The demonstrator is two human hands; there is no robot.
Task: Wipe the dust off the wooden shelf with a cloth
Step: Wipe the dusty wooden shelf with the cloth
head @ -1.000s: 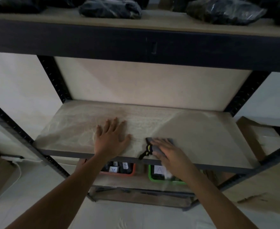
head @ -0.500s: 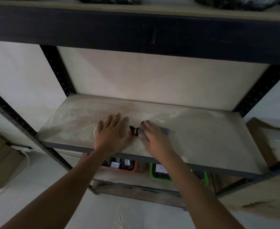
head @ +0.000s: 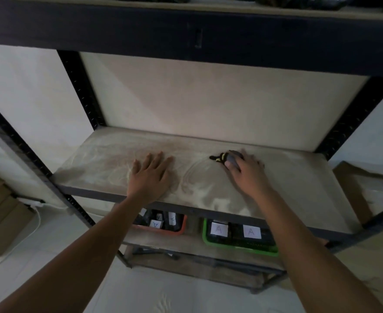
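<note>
The dusty wooden shelf (head: 298, 181) fills the middle of the view, with curved wipe marks in the dust. My left hand (head: 151, 177) lies flat on it near the front edge, fingers spread, holding nothing. My right hand (head: 248, 172) presses a small grey cloth (head: 230, 158) onto the board toward the back, right of centre. A black and yellow tag (head: 218, 157) sticks out of the cloth to the left. Most of the cloth is hidden under my fingers.
Black metal uprights (head: 80, 86) frame the shelf, and a dark beam (head: 186, 35) crosses just above. Below sit an orange bin (head: 181, 229) and a green bin (head: 242, 247) with labelled items. Cardboard boxes (head: 1, 213) stand at the left, another box (head: 366, 188) at the right.
My right hand has carried the cloth from the front edge up and away toward the back of the shelf, then rightward. My left hand has stayed flat in place.
</note>
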